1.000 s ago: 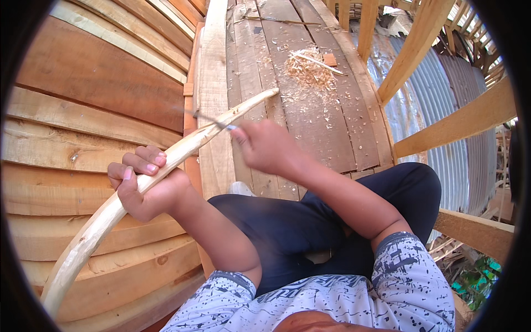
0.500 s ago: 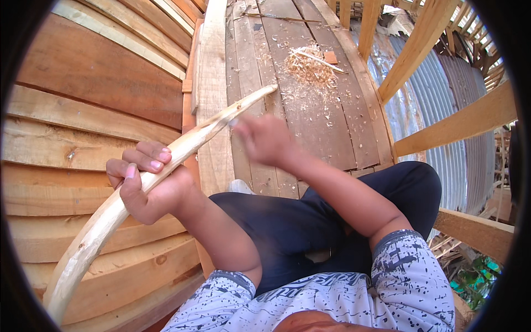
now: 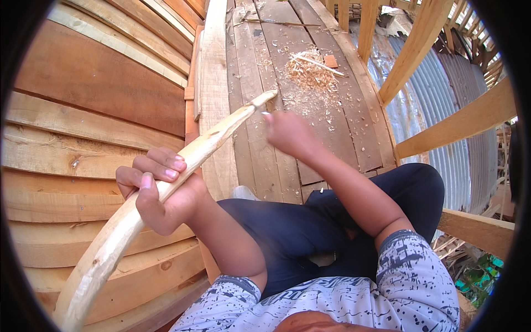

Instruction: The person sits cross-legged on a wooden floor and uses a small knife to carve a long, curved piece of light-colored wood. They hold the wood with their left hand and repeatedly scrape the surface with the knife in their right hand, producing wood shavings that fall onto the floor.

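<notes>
A long, pale, peeled wooden pole runs from the lower left up to a narrow, whittled tip near the middle. My left hand is wrapped round it partway along, thumb on the near side and fingers over the far side. Close to the tip is my right hand, closed in a fist and slightly blurred. From it pokes the pale end of a small knife, mostly hidden by the fingers, beside the pole's end. Cut facets show along the upper part of the pole.
Wood shavings lie heaped on the plank floor, with a thin stick and a small reddish block on them. A board wall rises at left. Wooden rails and corrugated sheets stand at right.
My right hand has moved forward and right along the pole toward its tip. My left hand and the pole have shifted slightly to the right.
</notes>
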A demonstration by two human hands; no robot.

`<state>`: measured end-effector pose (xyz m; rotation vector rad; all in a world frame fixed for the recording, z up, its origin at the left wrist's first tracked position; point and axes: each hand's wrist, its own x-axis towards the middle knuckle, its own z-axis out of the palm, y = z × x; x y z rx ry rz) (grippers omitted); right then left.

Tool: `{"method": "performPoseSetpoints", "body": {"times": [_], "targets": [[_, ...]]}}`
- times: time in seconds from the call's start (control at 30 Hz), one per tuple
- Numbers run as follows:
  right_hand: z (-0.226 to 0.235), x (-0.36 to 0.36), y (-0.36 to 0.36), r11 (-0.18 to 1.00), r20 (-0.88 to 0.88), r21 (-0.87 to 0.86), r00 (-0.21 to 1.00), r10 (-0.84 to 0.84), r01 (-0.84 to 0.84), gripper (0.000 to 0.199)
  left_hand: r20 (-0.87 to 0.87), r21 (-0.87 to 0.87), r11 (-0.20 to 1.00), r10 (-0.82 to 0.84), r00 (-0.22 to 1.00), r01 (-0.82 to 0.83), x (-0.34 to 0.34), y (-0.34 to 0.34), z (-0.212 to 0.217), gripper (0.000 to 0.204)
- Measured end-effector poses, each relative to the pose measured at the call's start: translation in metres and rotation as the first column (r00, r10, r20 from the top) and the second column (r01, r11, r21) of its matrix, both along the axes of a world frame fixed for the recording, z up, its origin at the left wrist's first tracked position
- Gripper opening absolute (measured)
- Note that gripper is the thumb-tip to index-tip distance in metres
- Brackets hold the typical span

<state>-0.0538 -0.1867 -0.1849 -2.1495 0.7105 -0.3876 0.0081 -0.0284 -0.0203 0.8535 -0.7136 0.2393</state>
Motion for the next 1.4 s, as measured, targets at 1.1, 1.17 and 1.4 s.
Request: {"method": "performPoseSetpoints", "body": {"times": [1.1,1.17,1.4], "targets": [[0.053,-0.006,0.022,0.959,0.234,0.266,0.972,0.030,-0.094,0.048,-0.046,0.139,0.941,-0.304,0.952,0.307,0.014,0.027,0.008,0.032],[0.051,-0.005,0.022,0.965,0.238,0.246,0.971,0.031,-0.091,0.048,-0.052,0.141,0.946,-0.288,0.956,0.293,0.014,0.025,0.008,0.034],[0.060,-0.009,0.018,0.943,0.138,0.297,0.984,0.114,-0.151,0.048,0.150,0.239,0.962,-0.172,0.973,0.133,0.011,0.010,0.004,0.037]]}}
